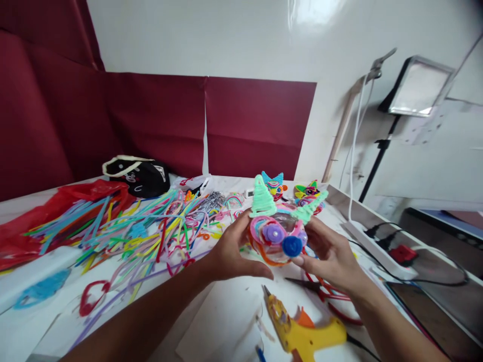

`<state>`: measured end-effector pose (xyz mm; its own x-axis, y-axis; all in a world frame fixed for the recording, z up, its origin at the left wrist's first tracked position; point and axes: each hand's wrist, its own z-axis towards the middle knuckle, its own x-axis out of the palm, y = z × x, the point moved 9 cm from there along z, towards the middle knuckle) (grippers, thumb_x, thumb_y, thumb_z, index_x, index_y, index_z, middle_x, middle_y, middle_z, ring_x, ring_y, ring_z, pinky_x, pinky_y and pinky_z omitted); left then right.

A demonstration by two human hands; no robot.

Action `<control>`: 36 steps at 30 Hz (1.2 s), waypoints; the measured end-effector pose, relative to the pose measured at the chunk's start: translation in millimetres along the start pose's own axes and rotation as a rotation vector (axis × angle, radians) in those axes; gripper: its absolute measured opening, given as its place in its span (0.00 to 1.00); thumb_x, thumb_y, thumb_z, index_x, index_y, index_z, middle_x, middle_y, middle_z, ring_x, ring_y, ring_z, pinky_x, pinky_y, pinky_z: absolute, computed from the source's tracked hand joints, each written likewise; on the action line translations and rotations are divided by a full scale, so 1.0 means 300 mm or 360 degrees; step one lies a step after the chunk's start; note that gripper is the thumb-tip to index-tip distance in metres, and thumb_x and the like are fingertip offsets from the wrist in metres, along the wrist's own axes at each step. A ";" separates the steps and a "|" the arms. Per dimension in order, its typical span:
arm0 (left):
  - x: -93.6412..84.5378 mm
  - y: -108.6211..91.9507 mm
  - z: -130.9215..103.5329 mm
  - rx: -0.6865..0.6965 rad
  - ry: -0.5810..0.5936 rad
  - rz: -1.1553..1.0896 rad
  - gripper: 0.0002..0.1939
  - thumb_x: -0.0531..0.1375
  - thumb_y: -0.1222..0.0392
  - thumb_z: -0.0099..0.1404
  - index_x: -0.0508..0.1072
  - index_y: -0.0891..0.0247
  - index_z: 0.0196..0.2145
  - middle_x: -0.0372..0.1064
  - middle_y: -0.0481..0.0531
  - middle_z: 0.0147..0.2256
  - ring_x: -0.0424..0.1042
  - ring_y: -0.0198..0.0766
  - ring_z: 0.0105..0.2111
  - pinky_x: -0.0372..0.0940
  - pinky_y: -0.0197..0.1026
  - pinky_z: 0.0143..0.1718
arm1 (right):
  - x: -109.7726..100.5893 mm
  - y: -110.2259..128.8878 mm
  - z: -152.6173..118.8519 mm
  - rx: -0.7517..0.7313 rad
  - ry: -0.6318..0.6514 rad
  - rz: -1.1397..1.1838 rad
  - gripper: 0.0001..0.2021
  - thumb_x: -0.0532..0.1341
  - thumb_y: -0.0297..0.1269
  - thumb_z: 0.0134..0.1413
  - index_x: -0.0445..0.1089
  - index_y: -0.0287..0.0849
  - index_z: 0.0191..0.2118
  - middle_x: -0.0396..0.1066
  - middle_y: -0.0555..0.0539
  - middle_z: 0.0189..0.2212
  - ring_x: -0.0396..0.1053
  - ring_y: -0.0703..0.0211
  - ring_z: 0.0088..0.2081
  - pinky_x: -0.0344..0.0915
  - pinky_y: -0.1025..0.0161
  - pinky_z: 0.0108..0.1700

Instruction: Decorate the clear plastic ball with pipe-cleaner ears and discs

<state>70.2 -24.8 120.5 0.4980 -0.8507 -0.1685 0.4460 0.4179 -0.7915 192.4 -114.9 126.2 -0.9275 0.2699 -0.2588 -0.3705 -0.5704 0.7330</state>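
Observation:
Between my two hands is a pipe-cleaner animal head (pixel 273 231) with mint-green pointed ears, purple coiled eyes, a round blue nose and an orange lower rim. My left hand (pixel 237 246) grips its left side, the thumb stretched below it. On the other side my right hand (pixel 332 251) holds it, with the thumb near the blue nose. Below the hands a yellow hot glue gun (pixel 302 327) lies on a white sheet (pixel 222 311). Red-handled scissors (pixel 320 286) lie partly hidden behind my right hand.
Loose coloured pipe cleaners (pixel 151 226) and a red plastic bag (pixel 75 193) cover the left. Two finished-looking pipe-cleaner pieces, one blue-eared (pixel 273 183), one yellow-green (pixel 306 190), stand behind. A power strip (pixel 381 251) with cables and a dark tablet-like panel (pixel 426 306) lie right.

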 end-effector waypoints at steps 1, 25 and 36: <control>-0.006 0.003 0.002 0.0010 -0.0046 0.0082 0.51 0.76 0.49 0.41 0.61 0.58 0.61 0.65 0.62 0.58 0.67 0.56 0.57 0.68 0.49 0.53 | -0.001 -0.001 0.000 -0.0004 -0.0002 -0.0006 0.21 0.71 0.33 0.48 0.71 0.49 0.50 0.71 0.47 0.47 0.70 0.52 0.49 0.70 0.58 0.52; -0.084 0.044 -0.092 0.0320 -0.0583 0.0941 0.48 0.74 0.45 0.44 0.63 0.64 0.59 0.66 0.68 0.56 0.67 0.58 0.57 0.67 0.55 0.56 | 0.026 -0.163 -0.076 0.0257 -0.0219 0.0064 0.33 0.70 0.38 0.52 0.61 0.53 0.63 0.63 0.44 0.63 0.64 0.50 0.61 0.63 0.50 0.61; -0.035 -0.056 -0.105 0.0742 -0.0641 0.1327 0.40 0.70 0.56 0.55 0.59 0.61 0.61 0.62 0.64 0.56 0.66 0.50 0.58 0.64 0.46 0.59 | 0.127 -0.131 -0.026 0.0485 -0.0290 0.0176 0.32 0.73 0.43 0.45 0.64 0.46 0.55 0.70 0.42 0.57 0.71 0.49 0.55 0.67 0.52 0.58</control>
<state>34.0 -32.8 117.0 0.9542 -0.1007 -0.2818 0.0465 0.9801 -0.1928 171.2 -88.3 82.8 -0.9267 0.3689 -0.0717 -0.2115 -0.3541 0.9110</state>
